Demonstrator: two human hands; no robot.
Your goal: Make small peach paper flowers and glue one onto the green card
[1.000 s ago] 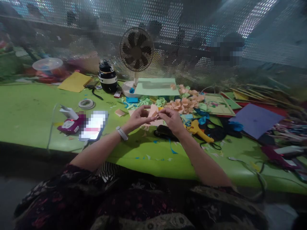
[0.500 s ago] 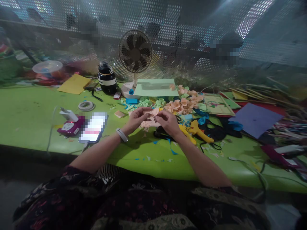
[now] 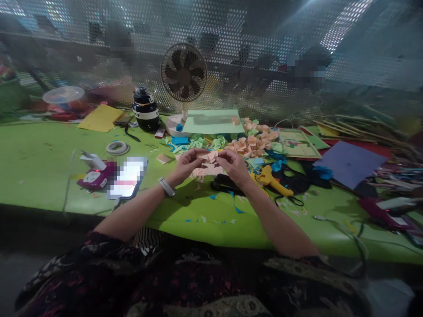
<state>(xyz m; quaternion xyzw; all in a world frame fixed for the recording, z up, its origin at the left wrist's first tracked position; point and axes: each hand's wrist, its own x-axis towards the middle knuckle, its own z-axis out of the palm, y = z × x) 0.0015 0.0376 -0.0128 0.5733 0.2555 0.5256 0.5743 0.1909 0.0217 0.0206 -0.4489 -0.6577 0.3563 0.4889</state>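
Between my two hands is a small peach paper flower (image 3: 209, 156), pinched from both sides. My left hand (image 3: 189, 165) has thumb and fingers closed on its left edge. On its right edge, my right hand (image 3: 233, 165) grips with the fingertips. Below them lies a pale pink paper sheet (image 3: 205, 170) on the green table (image 3: 185, 220), with small paper scraps about it. A black stapler-like tool (image 3: 224, 184) rests under my right hand. Just behind is a heap of peach paper flowers (image 3: 254, 143), with light green paper pieces (image 3: 200, 141) beside it.
A fan (image 3: 184, 72) and a black jar-shaped bottle (image 3: 145, 110) stand at the back. Left are a tape roll (image 3: 118, 148), a phone (image 3: 128, 177) and a purple power adapter (image 3: 94, 177). At right lie a yellow glue gun (image 3: 272, 179), purple paper (image 3: 352, 163) and a cable (image 3: 340, 224).
Both hands stay around the peach paper flower; my right fingers have shifted slightly right and the paper looks more spread. The whole view has shifted a little.
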